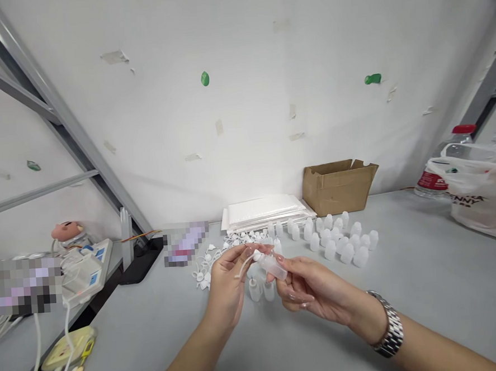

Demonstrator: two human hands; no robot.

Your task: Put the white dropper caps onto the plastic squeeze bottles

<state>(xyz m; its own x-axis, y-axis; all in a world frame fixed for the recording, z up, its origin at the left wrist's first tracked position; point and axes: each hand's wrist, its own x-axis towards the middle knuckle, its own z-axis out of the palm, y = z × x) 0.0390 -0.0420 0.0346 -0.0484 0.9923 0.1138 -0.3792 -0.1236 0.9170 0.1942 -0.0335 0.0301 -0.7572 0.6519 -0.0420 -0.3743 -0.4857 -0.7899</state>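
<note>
A small translucent plastic bottle (273, 267) is tilted in the air, its neck toward the left. My right hand (310, 285) pinches its body between thumb and fingers. At the neck end, my left hand (228, 284) has its fingers closed on a small white cap (257, 255) with a thin curved strap hanging from it. Whether the cap is seated on the neck cannot be told. Just below my hands, a few similar bottles (254, 290) stand upright on the table. Loose white strapped caps (203, 275) lie in a heap behind my left hand, which partly hides them.
Several more bottles (347, 252) stand on the grey table (427, 297) at right. Behind are stacked white padded envelopes (266, 211) and a cardboard box (336, 188). A plastic bag (479, 194) and large red-capped bottle (432, 180) stand far right; a power strip (93, 270) lies left.
</note>
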